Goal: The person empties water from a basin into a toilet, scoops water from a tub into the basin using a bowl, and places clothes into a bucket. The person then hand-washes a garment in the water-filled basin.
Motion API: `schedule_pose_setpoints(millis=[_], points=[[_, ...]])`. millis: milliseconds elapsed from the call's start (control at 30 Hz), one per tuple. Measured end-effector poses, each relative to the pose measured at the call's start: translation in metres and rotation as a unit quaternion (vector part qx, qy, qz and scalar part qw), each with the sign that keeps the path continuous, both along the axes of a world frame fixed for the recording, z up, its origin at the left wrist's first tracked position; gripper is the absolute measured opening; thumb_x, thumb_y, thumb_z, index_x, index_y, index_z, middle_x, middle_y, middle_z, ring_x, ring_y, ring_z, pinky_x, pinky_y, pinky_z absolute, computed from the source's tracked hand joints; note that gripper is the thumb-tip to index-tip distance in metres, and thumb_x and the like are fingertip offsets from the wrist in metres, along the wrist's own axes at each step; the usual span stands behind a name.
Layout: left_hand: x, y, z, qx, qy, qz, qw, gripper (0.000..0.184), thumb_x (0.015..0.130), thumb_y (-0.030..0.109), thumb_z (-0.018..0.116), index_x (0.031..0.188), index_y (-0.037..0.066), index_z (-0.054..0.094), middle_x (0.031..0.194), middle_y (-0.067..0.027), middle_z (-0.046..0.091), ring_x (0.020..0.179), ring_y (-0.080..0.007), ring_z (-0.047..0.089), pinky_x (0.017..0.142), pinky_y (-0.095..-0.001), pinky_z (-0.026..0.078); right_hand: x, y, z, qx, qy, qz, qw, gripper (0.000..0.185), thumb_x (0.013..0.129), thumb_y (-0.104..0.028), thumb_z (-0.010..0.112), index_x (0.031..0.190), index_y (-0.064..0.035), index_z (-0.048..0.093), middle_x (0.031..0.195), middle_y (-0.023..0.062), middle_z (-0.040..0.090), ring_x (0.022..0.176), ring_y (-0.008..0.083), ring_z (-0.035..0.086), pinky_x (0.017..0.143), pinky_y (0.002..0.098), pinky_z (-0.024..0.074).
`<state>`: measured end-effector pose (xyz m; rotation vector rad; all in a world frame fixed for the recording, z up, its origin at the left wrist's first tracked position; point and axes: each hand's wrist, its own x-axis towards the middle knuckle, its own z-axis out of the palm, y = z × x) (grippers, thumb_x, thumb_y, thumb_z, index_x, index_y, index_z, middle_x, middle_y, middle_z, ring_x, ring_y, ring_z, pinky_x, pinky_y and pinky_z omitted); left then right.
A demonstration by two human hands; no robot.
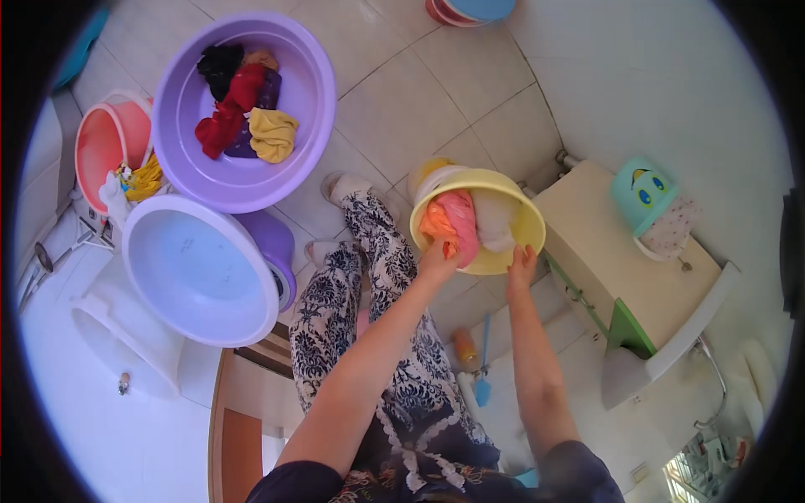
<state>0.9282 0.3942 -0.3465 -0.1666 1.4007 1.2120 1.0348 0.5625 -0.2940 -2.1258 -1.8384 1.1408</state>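
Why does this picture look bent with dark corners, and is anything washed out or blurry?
Head view: probably a very wide lens, bowing the scene inside black corners; lower left looks washed out, bluish-white; fine details look soft, though the yellow cloth reads clearly.

The scene is evenly and fairly brightly lit, with a cool, bluish cast over the white surfaces at the left. Soft daylight appears to be spread across the room, though its source cannot be told. Only faint, diffuse shadows are cast on the tiled floor (419,80). A pale sheen is seen inside the light blue basin (197,268). Strong fisheye distortion is shown: straight edges are bent towards the rim, and the corners are blacked out. Fine detail is softened throughout, and the lower right edge is left blurred.
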Motion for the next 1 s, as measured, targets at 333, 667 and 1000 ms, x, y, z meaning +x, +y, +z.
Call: schedule_pose_setpoints(millis=[333,667,1000], points=[[-0.057,-0.008,-0.018,-0.193,0.395,0.048,0.897,0.066,0.058,0.014,0.070,0.116,0.003,0.039,0.094,-0.0159,0.053,0.085,-0.0312,0.052,0.076,-0.0370,0.042,-0.013,-0.007,-0.042,0.054,0.021,0.090,0.994,0.034,0.080,-0.021,0.059,0.105,-0.0005,0.047,0.077,0.0002,0.047,0.066,0.0081,0.042,0.055,0.0204,0.0380],[-0.076,-0.042,-0.031,-0.021,0.219,-0.158,0.963,0.049,0.068,0.011,0.057,0.114,-0.001,0.044,0.070,-0.0242,0.057,0.069,-0.0389,0.057,0.067,-0.0441,0.045,0.083,-0.093,-0.055,-0.019,0.053,-0.209,0.976,0.030,0.085,-0.021,0.049,0.109,-0.0038,0.047,0.092,0.0082,0.054,0.082,0.0190,0.051,0.071,0.0326,0.0426],[-0.109,-0.121,0.001,-0.071,0.079,-0.007,0.994,0.034,0.072,0.010,0.049,0.103,-0.003,0.049,0.072,-0.0217,0.057,0.070,-0.0337,0.058,0.065,-0.0384,0.045,-0.062,-0.091,-0.150,-0.191,0.197,-0.205,0.939,0.031,0.085,-0.023,0.049,0.111,-0.0063,0.047,0.095,0.0073,0.055,0.084,0.0184,0.052,0.071,0.0317,0.0437]])
